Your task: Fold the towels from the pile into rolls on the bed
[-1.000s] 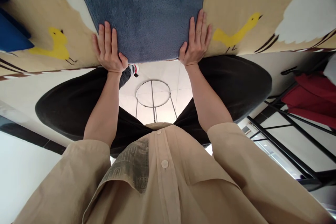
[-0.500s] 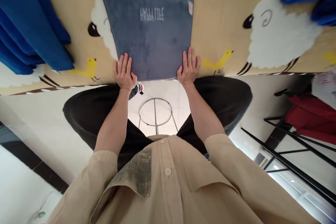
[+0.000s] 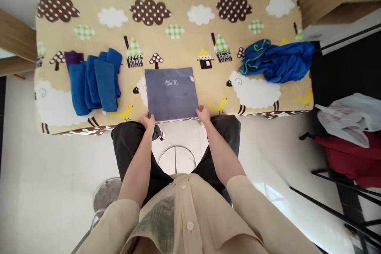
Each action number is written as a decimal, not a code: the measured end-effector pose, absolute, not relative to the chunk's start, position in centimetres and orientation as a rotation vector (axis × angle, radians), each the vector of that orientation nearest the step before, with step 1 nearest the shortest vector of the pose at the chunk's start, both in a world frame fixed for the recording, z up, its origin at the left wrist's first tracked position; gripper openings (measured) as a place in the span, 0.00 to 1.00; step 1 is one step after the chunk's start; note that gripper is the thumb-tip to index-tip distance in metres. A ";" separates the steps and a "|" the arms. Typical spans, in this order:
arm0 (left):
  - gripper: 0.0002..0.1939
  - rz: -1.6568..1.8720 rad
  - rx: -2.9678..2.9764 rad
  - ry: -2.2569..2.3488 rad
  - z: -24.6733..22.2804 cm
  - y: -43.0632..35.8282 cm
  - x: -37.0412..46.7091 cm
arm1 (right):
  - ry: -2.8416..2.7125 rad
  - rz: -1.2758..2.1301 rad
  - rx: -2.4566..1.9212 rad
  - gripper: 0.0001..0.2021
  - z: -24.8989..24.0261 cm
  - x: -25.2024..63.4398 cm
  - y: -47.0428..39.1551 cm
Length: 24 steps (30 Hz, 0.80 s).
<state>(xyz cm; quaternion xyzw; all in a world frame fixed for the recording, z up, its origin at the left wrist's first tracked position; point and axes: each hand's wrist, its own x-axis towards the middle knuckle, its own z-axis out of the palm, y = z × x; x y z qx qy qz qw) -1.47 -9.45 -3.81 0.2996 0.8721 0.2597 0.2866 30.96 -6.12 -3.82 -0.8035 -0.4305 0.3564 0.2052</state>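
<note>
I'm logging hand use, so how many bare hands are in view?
2: the left hand at the near left corner of the gray-blue cloth, the right hand at its near right corner. No other hand shows.

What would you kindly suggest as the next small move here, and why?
I would probably lift the near edge of the grey-blue cloth and fold it away from the body: the cloth lies flat, and the left hand and right hand are at its near corners. The blue cloths to the left look folded too.
</note>
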 end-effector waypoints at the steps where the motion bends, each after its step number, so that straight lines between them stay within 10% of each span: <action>1: 0.06 0.696 0.801 2.316 -3.7 -9.7 -1.6 | -1.153 1.016 -2.261 0.14 -3.7 30.9 -6.4; 24: 0.08 0.696 1.007 2.135 -0.3 -13.1 -2.5 | -1.080 1.226 -1.921 0.03 -0.5 30.4 -10.4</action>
